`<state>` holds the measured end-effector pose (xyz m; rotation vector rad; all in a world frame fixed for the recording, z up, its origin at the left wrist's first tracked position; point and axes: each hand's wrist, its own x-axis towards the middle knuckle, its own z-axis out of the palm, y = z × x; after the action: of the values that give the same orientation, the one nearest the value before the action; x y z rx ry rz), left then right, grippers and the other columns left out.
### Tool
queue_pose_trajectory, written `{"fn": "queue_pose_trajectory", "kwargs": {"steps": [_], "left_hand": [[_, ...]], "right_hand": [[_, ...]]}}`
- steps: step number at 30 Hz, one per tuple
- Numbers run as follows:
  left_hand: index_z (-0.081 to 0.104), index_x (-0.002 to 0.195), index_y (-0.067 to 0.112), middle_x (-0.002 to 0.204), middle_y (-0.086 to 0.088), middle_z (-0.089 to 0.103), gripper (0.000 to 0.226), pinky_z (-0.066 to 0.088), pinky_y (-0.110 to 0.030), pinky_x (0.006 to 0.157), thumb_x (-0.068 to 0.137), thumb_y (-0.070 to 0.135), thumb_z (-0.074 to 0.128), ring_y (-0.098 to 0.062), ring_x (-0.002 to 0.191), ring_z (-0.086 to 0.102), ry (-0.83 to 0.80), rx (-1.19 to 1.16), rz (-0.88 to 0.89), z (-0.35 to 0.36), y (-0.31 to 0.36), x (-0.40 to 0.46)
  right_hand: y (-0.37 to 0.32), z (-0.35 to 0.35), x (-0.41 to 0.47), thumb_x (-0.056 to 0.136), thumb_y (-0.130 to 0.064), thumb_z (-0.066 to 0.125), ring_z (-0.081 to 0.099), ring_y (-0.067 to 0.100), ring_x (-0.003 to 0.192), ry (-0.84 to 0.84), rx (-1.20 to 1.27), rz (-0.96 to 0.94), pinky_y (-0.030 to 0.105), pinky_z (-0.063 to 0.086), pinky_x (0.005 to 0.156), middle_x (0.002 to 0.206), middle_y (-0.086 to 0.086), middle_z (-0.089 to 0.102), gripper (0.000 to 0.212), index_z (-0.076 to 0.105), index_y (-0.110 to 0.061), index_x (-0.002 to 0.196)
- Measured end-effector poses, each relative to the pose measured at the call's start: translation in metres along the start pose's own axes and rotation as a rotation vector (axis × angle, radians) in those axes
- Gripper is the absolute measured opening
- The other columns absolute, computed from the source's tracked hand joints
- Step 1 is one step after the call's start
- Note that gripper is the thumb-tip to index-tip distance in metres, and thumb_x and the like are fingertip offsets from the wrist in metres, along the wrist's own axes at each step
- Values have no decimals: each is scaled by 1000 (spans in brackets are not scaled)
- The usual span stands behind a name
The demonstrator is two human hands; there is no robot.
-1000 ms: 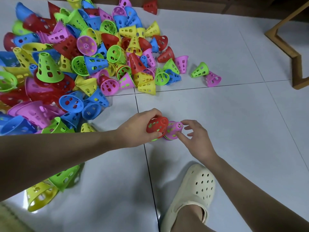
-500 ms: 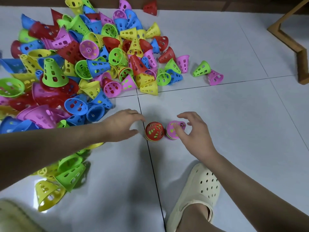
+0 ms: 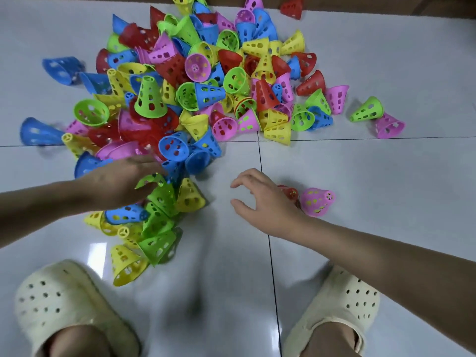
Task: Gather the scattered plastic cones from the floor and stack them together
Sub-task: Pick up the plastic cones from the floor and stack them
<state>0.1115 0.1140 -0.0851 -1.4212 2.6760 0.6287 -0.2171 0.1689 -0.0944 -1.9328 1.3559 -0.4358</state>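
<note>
While L hand [image 3: 116,184] grips a green cone [image 3: 161,194], R hand [image 3: 268,202] hovers open, empty.

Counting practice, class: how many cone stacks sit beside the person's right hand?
2: a red-topped stack partly hidden behind the right hand, and a pink-topped stack just right of it. Nested cones underneath cannot be counted.

Both bare forearms reach in from the lower edges toward the pile of cones [image 3: 195,81]. The left hand [image 3: 116,186] lies palm down at its near edge — blurred. The right hand [image 3: 265,202] hovers beside it, fingers loosely curled — holding nothing.
</note>
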Motion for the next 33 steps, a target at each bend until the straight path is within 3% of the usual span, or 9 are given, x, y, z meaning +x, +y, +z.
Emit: {"fn": "queue_pose_trajectory", "kwargs": {"steps": [3,5,8,10,12,16,22,27,33], "left_hand": [[59,135,16,136,-10,56,52,54,-43,93,87,23,75,-31,120,58,-26,7,-45,21,-5,-7],[54,141,21,139,-9,54,64,52,-44,96,83,32,78,-31,122,55,-54,160,36,33,-6,-4],[29,155,36,159,-1,32,73,28,-43,115,90,42,63,-28,142,30,-231,525,135,39,4,6],[19,157,39,165,3,18,68,13,-44,121,98,34,52,-28,149,14,-326,613,114,39,8,13],[21,157,37,166,2,14,65,5,-46,123,100,22,47,-29,152,7,-364,668,131,41,8,17],[21,158,30,166,-5,17,67,-2,-53,122,99,16,48,-33,153,1,-407,735,177,50,-5,18],[23,158,27,161,-4,29,68,-7,-50,121,96,38,51,-31,152,7,-359,682,117,44,-12,12],[60,132,23,126,1,64,79,24,-51,112,77,79,55,-31,130,45,-74,438,103,48,-27,-2],[60,125,18,116,-1,67,81,27,-43,106,81,83,42,-27,121,50,145,131,8,43,-5,-4]], "right_hand": [[-6,17,21,92,-28,64,47,2,103,-102,-2,33,21,37,87,119,-8,52,28,59,-18,118],[-9,31,35,95,-30,63,50,8,108,-190,-18,91,17,34,86,123,-2,52,33,57,-13,123],[-14,55,56,97,-40,59,51,14,109,-255,6,242,28,43,93,127,3,52,45,51,-10,129],[-18,71,70,96,-45,58,54,18,110,-248,57,331,37,47,97,124,5,55,49,51,-7,127],[-23,83,82,95,-46,60,58,23,105,-232,83,388,42,49,93,116,8,60,47,55,-5,118],[-21,99,95,87,-51,67,60,23,98,-288,39,434,39,51,83,106,5,64,48,57,-9,108],[-15,89,93,83,-38,72,57,15,76,-353,73,475,25,40,57,78,-6,58,25,57,-18,88],[-5,68,70,81,-30,74,55,13,72,-407,101,516,25,43,56,83,-4,59,21,62,-17,91],[-4,55,51,75,-32,78,57,12,73,-303,305,621,28,46,67,83,-4,61,25,63,-18,91]]}}
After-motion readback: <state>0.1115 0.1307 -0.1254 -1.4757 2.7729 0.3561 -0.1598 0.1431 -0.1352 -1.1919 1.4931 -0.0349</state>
